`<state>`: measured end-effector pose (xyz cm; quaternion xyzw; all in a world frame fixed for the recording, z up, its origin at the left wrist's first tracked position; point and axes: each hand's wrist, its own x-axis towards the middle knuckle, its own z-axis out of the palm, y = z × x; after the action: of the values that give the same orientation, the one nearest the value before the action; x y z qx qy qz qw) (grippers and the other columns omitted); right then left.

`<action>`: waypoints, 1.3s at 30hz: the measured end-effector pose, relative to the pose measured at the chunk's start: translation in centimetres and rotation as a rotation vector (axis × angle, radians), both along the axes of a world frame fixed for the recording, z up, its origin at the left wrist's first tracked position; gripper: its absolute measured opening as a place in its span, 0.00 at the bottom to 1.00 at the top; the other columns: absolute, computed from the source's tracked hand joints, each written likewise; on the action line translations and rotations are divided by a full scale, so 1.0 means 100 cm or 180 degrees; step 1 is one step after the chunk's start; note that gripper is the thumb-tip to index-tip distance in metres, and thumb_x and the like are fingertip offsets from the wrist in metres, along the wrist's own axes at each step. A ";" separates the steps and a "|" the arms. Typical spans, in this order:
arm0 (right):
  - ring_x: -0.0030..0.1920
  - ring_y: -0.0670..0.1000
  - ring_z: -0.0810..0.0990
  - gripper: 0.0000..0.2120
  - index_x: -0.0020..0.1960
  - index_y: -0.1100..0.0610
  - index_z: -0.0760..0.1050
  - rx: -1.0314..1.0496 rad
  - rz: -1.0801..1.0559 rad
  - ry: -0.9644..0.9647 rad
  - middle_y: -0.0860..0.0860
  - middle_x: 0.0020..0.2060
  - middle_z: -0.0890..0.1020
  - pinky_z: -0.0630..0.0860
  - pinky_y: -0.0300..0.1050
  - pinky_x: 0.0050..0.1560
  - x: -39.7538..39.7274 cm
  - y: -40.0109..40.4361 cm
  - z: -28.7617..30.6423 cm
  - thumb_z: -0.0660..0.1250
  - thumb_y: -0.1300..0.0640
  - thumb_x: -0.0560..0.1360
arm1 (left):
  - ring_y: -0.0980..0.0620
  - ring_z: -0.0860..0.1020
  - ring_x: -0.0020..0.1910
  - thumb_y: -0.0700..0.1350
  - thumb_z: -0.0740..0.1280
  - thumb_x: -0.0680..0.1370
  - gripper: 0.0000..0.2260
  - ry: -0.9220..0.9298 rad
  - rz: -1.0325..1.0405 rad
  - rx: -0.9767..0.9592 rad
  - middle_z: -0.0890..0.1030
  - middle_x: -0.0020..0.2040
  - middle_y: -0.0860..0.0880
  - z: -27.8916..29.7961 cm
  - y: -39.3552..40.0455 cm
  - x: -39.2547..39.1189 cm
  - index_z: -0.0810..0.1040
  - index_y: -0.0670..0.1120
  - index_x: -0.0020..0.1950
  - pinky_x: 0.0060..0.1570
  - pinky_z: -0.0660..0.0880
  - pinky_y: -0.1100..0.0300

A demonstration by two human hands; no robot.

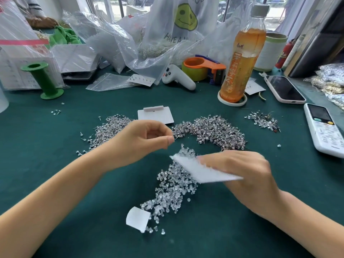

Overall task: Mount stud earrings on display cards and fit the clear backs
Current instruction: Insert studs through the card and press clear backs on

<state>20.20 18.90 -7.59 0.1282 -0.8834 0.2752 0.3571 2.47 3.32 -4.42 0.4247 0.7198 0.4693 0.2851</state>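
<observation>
— What's in your grip?
— My right hand clamps a flat, blurred white display card over glassy clear backs; my left hand pinches something too small to tell.
— Room?
— Bare green felt counter toward the near edge; spiky silver studs mid-counter.

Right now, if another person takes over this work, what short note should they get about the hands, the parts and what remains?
Left hand: fingers curled, thumb and forefinger pinched; whether they hold anything is too small to tell.
Right hand: holds a white display card, blurred, above the clear backs.
Stud earrings lie in heaps further back; a blank card lies flat behind the left hand.
Done: cannot tell how many studs are on the held card.
Left: mount studs, fit backs.
</observation>
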 end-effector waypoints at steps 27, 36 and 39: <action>0.26 0.53 0.71 0.09 0.46 0.60 0.84 0.2227 -0.0097 0.0212 0.55 0.39 0.84 0.69 0.44 0.24 -0.002 -0.002 0.002 0.73 0.67 0.67 | 0.55 0.77 0.38 0.41 0.69 0.76 0.02 0.0075 -0.0675 -0.0126 0.82 0.39 0.46 -0.002 -0.004 0.029 0.80 0.46 0.44 0.42 0.74 0.52; 0.27 0.53 0.71 0.08 0.46 0.60 0.84 0.2284 -0.0111 0.0238 0.56 0.39 0.84 0.69 0.43 0.25 -0.002 -0.004 0.000 0.73 0.66 0.67 | 0.54 0.78 0.38 0.43 0.69 0.76 0.01 0.0269 -0.0741 -0.0241 0.83 0.41 0.48 -0.002 -0.004 0.028 0.80 0.47 0.45 0.44 0.76 0.51; 0.27 0.52 0.71 0.07 0.46 0.60 0.84 0.2312 -0.0142 0.0268 0.55 0.39 0.84 0.68 0.42 0.26 -0.002 -0.004 -0.001 0.73 0.66 0.68 | 0.52 0.80 0.39 0.43 0.69 0.76 0.01 0.0319 -0.0776 -0.0265 0.83 0.41 0.50 -0.002 -0.004 0.027 0.81 0.47 0.45 0.45 0.77 0.51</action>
<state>20.03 18.52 -7.68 0.2385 -0.9106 -0.0699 0.3303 5.16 2.90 -4.61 0.5197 0.6950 0.3791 0.3211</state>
